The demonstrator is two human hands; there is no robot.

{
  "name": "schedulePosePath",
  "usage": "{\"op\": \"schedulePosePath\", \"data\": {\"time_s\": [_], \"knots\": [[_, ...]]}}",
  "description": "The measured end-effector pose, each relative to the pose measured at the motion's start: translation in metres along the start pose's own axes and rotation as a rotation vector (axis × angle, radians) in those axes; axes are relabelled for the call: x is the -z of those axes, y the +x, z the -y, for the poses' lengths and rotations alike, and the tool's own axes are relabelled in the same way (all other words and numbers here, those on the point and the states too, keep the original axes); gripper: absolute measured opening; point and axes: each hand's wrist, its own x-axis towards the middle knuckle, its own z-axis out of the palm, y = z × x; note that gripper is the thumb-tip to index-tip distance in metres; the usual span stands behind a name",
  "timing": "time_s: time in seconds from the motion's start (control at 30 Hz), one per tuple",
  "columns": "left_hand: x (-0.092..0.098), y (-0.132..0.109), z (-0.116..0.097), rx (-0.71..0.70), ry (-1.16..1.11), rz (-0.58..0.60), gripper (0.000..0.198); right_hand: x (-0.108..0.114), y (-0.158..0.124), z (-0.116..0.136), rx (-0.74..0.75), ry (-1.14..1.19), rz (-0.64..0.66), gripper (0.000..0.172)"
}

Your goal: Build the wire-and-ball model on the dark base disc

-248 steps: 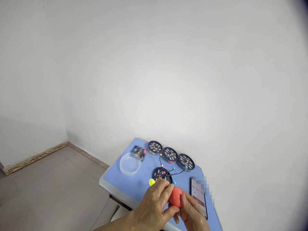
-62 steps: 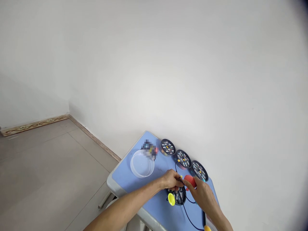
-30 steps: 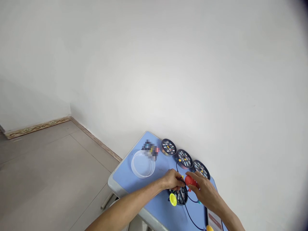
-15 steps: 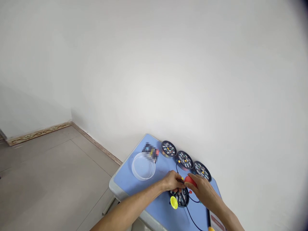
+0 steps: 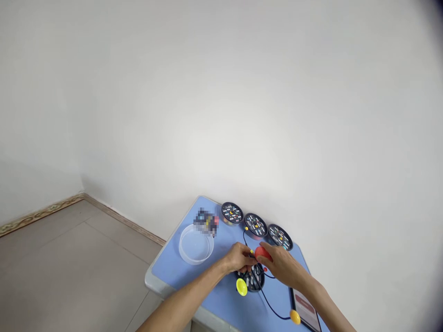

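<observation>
My right hand (image 5: 282, 265) is closed around a red ball (image 5: 263, 253), above the table. Right beside it, my left hand (image 5: 238, 258) pinches the black rod part of a model made of thin curved black wires (image 5: 266, 300); the fingers hide the exact grip. The red ball touches or nearly touches the left fingertips. A yellow cup-like piece (image 5: 241, 287) and an orange ball (image 5: 295, 317) sit on wire ends, with small yellow and red balls on others. Under the hands lies a round black printed disc (image 5: 256, 282), partly covered.
Three round tubs with black printed lids, the left (image 5: 231, 212), middle (image 5: 255, 225) and right (image 5: 280, 237), line the back edge of the blue table (image 5: 173, 265) by the wall. A clear round container (image 5: 196, 246) stands left, near a blurred-out item (image 5: 206, 221). A tablet-like device (image 5: 307, 310) lies at right.
The view has turned slightly, so the table and hands sit further left. Both hands keep their holds close together. The orange ball and tablet-like device show more fully.
</observation>
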Motion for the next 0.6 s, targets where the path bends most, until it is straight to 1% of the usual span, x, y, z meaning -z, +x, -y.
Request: {"op": "schedulePosePath", "data": {"time_s": [0.07, 0.17, 0.23, 0.37, 0.47, 0.6], "knots": [[0.001, -0.002, -0.002, 0.001, 0.008, 0.002, 0.023, 0.003, -0.002, -0.003, 0.001, 0.051, 0.016, 0.026], [0.002, -0.005, -0.003, 0.003, 0.023, -0.004, 0.024, 0.01, -0.006, -0.011, -0.027, 0.133, -0.006, 0.037], [0.002, -0.005, -0.004, 0.007, 0.033, -0.017, 0.026, 0.016, -0.011, -0.02, -0.052, 0.187, -0.045, 0.038], [0.004, -0.004, -0.006, 0.019, 0.053, -0.055, 0.031, 0.022, -0.026, -0.044, -0.112, 0.299, -0.132, 0.035], [0.009, -0.009, -0.009, 0.01, 0.069, -0.103, 0.037, 0.017, -0.04, -0.063, -0.182, 0.387, -0.185, 0.037], [0.018, -0.025, -0.011, -0.007, 0.11, -0.171, 0.042, -0.001, -0.058, -0.079, -0.257, 0.507, -0.209, 0.039]]}}
